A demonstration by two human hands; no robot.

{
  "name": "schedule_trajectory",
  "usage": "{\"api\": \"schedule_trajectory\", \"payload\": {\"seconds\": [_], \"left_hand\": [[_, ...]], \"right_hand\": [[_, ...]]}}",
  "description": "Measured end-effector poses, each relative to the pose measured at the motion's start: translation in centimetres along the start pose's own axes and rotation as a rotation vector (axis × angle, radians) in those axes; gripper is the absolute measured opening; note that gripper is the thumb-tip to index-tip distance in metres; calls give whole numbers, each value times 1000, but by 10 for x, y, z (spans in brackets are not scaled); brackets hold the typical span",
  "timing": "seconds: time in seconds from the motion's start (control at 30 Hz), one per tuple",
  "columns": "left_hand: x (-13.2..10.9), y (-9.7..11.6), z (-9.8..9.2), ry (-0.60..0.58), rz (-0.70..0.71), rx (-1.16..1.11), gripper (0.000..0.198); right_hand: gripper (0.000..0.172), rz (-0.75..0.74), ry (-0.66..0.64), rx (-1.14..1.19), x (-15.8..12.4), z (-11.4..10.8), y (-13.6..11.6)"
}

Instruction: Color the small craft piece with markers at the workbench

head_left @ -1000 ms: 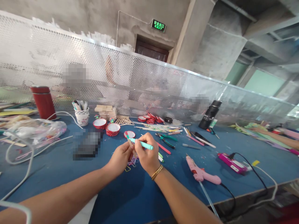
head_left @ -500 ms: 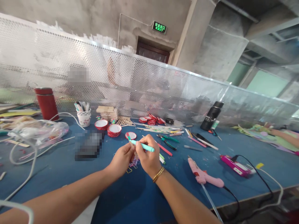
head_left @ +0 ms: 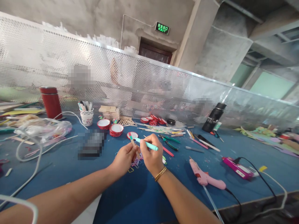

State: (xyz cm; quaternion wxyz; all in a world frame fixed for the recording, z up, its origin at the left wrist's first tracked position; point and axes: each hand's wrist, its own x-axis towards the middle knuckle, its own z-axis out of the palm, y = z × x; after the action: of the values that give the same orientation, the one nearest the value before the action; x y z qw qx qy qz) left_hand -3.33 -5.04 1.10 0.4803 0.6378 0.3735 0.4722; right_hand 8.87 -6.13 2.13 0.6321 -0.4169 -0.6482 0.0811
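Faces a long perforated metal screen (head_left: 144, 79) and reaches over a blue table (head_left: 130, 199) at its foot. Has a clear plastic bag (head_left: 50, 126) far to the left, a pink glue gun (head_left: 207, 180) to the right, then a black flask (head_left: 214, 117) beyond the gun and a red flask (head_left: 50, 104) behind the bag. Holds left hand (head_left: 125, 157) and right hand (head_left: 153, 154) close together (wears a gold bracelet (head_left: 160, 174) on the right wrist), near a dark, pixelated slab (head_left: 92, 143). Has a paper cup of pens (head_left: 87, 119) farther back, beside red-rimmed white discs (head_left: 116, 129). Grips a turquoise marker (head_left: 150, 145) in the fingers of the right hand, tip toward the left. Pinches a tilted wooden stick (head_left: 133, 143), red at the upper end, between the fingers of the left hand, right by the marker's tip (cannot tell whether touching), above a tangle of tiny coloured loops (head_left: 138, 161).
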Motion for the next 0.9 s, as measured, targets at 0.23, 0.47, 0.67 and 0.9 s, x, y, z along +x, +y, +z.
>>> {"api": "schedule_trajectory", "payload": {"seconds": [0.23,0.47,0.67,0.9], "left_hand": [[1,-5,-1,1,35,11,45],[1,-4,-1,-2,1,-7,44],[2,-8,-1,6,14,-13,45],[4,-18,-3,18,23,-8,41]], "right_hand": [[16,11,-44,26,-1,1,-2],[16,-19,18,7,1,-1,0],[16,-1,-28,19,0,0,0],[12,-16,86,106,-2,-3,0]]}}
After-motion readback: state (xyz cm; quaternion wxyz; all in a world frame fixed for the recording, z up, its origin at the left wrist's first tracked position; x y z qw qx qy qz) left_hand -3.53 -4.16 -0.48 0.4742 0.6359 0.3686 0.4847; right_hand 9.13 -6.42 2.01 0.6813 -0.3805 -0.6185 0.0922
